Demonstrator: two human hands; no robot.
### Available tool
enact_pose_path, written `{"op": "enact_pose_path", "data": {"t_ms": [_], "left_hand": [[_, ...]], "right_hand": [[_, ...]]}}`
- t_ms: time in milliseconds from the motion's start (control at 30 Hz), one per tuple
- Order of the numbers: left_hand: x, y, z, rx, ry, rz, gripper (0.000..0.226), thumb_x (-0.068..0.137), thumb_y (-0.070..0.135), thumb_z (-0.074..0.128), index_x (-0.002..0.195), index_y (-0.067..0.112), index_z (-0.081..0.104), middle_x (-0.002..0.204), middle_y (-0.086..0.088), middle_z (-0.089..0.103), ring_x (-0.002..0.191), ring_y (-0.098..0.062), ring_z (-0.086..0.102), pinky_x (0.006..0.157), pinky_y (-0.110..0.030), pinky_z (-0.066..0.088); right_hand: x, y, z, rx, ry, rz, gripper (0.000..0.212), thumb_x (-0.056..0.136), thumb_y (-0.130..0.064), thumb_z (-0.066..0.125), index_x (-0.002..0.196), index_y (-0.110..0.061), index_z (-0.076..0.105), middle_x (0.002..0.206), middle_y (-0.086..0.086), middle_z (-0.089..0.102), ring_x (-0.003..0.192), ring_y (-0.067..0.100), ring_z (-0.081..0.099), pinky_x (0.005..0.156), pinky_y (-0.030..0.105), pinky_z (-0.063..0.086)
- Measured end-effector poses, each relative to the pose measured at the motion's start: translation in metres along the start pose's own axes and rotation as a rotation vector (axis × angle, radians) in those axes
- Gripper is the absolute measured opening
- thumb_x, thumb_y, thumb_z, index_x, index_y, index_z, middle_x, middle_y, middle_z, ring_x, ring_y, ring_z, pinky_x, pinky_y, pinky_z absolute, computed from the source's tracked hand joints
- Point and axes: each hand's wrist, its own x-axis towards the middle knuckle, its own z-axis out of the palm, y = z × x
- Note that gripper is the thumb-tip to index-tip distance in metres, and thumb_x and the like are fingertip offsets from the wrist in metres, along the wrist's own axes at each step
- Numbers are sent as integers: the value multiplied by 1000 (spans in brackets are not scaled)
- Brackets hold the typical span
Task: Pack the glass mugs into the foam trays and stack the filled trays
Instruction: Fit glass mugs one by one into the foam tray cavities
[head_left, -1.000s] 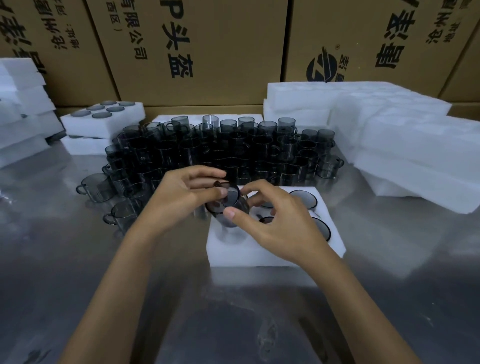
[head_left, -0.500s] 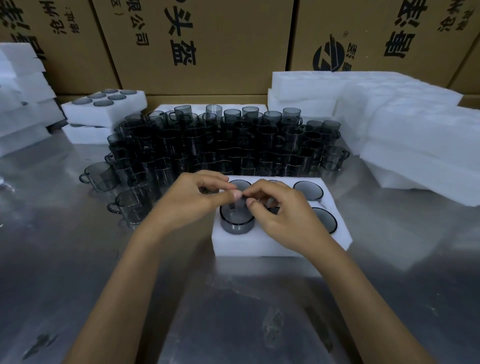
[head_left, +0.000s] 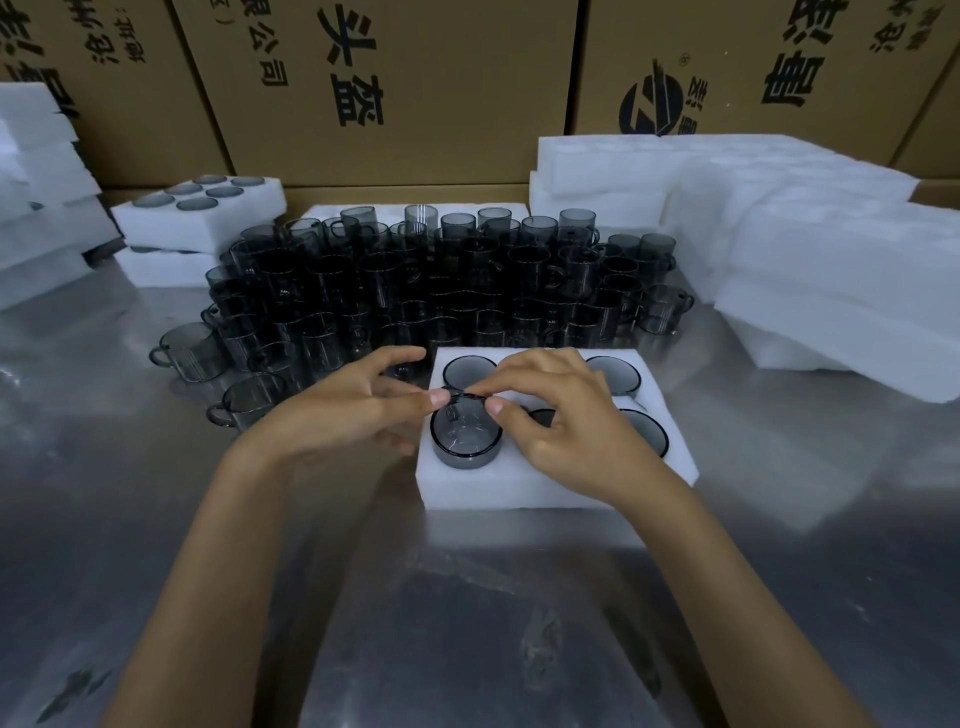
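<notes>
We read large black Chinese print, upside down, on the cardboard boxes (head_left: 415, 88) beyond the table's far edge: 头盔 on the middle box, 有限公司 partly beside it. A round black logo (head_left: 652, 106) marks the right box.

Both forearms reach forward and angle inward, the left hand (head_left: 353, 410) with thumb tip pressed forward and fingers loosely spread, the right hand (head_left: 561, 415) arched palm-down, fingers curled, the two thumbs nearly meeting at the rim they pinch between them.
</notes>
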Motion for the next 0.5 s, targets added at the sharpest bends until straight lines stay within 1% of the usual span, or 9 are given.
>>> {"op": "enact_pose_path", "data": {"t_ms": [33,100,167,267,333,433,500], "left_hand": [[0,-1,0,-18,-16,-18,96,57,45,80,143,28,41,107,5,75,96,-22,73,79,-34,61],[0,-3,0,-26,-58,-54,101,54,43,82,143,27,37,103,4,76,92,-22,74,71,-31,60],[0,-4,2,-19,-80,-80,106,51,42,83,145,25,35,99,4,76,90,-22,74,68,-28,59],[2,-7,2,-42,-83,-85,103,56,39,81,146,20,36,100,1,76,90,-21,74,67,-27,59],[1,-7,2,-38,-117,-81,96,60,37,81,145,20,41,106,-2,75,95,-22,73,73,-31,60],[0,-8,0,-3,-171,-61,84,61,37,82,137,23,50,112,-3,73,102,-24,72,88,-41,59],[1,-9,-2,-6,-160,-55,78,61,36,83,132,24,54,112,-5,73,102,-25,72,89,-42,58]], "right_hand": [[0,0,1,-20,-7,2,21,95,-30,61,108,-42,71,111,-22,60,115,1,39,97,20,19],[0,0,3,-107,-32,3,22,96,-31,60,110,-43,71,112,-21,58,112,0,38,92,23,19],[-1,0,6,-178,-45,1,22,96,-31,59,111,-42,71,112,-21,55,108,-2,35,88,24,16],[0,1,6,-177,-50,11,22,96,-32,60,112,-40,71,113,-21,55,110,-1,35,88,22,15],[-1,1,5,-161,-40,12,22,96,-32,61,113,-40,71,113,-20,56,112,0,36,90,24,17],[-1,0,5,-119,-19,9,21,94,-31,63,111,-41,70,114,-19,57,113,0,36,93,26,21],[-1,0,3,-113,-30,9,20,94,-31,65,109,-41,72,115,-19,57,116,1,36,95,27,21]]}}
